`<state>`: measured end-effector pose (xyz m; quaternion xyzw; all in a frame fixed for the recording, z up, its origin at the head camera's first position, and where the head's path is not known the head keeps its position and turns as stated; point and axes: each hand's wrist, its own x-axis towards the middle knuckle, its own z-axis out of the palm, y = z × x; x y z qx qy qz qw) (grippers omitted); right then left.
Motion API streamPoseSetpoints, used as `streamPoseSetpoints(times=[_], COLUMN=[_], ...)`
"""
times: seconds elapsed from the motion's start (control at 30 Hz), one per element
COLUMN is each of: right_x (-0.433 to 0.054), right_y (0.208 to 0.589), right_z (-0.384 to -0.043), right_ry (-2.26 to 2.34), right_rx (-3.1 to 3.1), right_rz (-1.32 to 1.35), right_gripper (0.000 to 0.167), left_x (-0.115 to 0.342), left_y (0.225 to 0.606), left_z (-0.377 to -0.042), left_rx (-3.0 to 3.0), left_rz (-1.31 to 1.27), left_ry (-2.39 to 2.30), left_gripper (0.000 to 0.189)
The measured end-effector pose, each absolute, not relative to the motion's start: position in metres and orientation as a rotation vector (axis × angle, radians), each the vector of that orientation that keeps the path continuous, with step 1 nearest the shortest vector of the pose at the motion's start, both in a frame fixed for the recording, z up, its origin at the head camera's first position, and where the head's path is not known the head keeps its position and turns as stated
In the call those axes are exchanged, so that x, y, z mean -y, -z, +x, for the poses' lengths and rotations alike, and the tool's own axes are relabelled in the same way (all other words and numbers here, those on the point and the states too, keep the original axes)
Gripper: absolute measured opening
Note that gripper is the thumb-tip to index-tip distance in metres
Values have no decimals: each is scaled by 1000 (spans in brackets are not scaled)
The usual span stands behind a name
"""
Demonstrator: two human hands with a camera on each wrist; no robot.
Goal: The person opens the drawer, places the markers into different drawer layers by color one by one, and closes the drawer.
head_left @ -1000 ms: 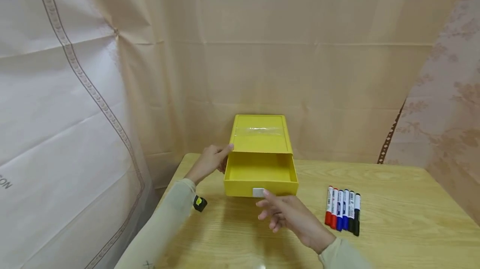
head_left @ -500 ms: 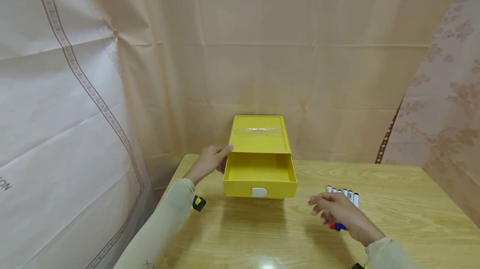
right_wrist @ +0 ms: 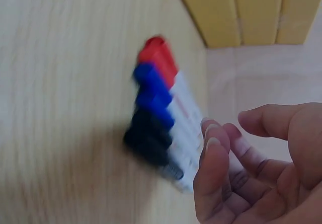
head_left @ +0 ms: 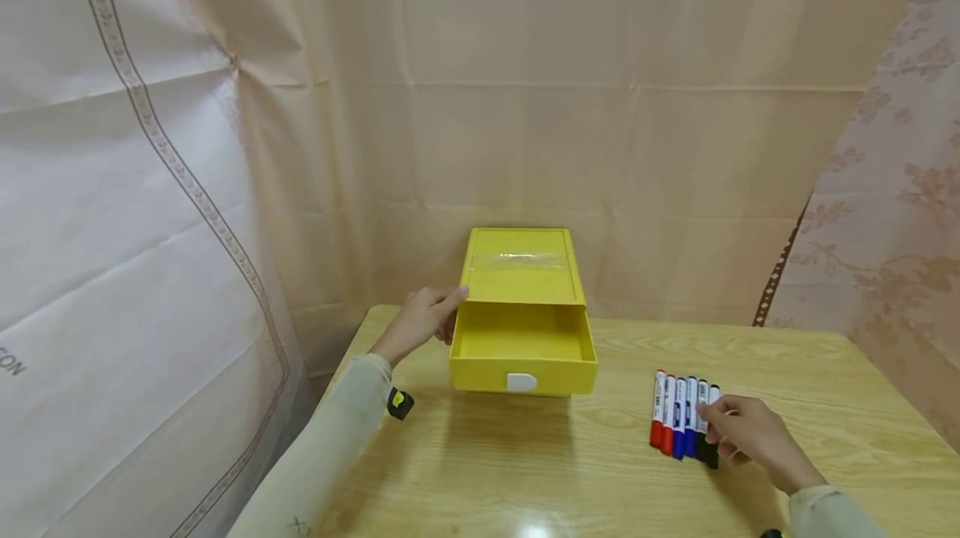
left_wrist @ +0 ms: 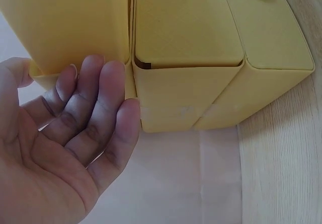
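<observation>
Clasps the yellow drawer unit (head_left: 521, 278) by its left front edge with the left grip (head_left: 417, 323), thumb over the top, probably to stop sliding with the top drawer (head_left: 483, 376) pulled out. Shows six markers (head_left: 679, 417) in a close row on the bench (head_left: 622, 488), right of the unit, with caps (head_left: 667, 440) toward the person, presumably for easy lifting. Poises the right grip (head_left: 757, 436) at the two black markers (head_left: 702, 445), with thumb and fingers apart, grasping nothing, contact unclear.
</observation>
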<state>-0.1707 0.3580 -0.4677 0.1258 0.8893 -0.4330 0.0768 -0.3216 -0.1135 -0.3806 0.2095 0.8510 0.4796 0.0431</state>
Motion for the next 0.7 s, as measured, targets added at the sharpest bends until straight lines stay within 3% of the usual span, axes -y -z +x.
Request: streamPoseSetpoints(times=[0.7], right_x=[-376], right_y=[490], right_z=[-160], right_ry=[1138], right_rx=[-2652], right_rz=[448], right_gripper=[34], left_x=[113], left_y=[381], left_z=[-321], left_rx=[-2602], left_rz=[601], left_ry=[-1462], left_gripper=[60])
